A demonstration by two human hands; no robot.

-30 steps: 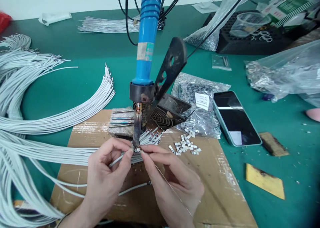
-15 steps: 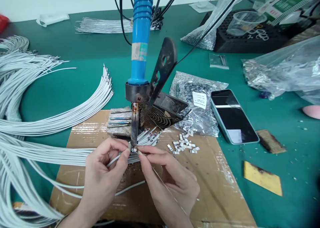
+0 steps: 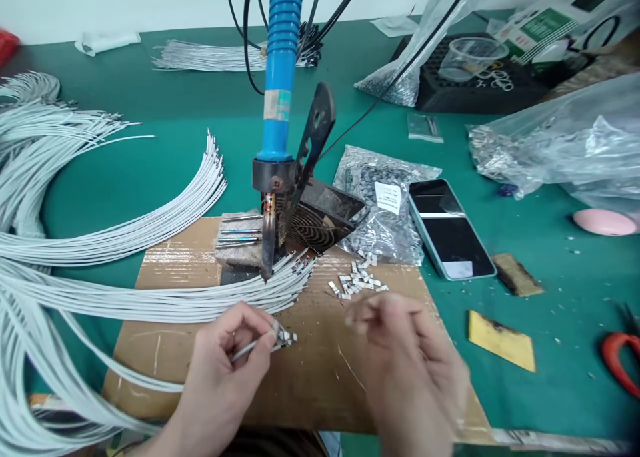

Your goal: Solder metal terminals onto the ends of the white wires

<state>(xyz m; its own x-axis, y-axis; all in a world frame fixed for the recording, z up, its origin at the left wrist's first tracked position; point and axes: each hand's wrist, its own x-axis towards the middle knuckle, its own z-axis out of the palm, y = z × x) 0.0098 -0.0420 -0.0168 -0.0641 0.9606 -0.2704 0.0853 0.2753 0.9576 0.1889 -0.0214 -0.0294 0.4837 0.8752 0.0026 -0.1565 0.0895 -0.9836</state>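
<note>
Pinching a thin white wire between thumb and forefinger, the left hand rests low over the cardboard sheet, fingers curled shut around it and palm turned inward. The wire's end, with a small metal piece on it, sticks out just past the fingertips above the cardboard, in front of the soldering iron and apart from its tip. The right hand hovers over the right part of the cardboard, back upward and fingers loosely bent; it is blurred, so I cannot tell whether it grips anything. Just beyond its fingers lies a little heap of small metal pieces.

The blue-handled iron stands steeply in its dark stand, tip down behind a bundle of white wires fanned across the cardboard from the left. On the green bench to the right lie a bag of parts, a phone, a yellow pad and a red-handled tool.
</note>
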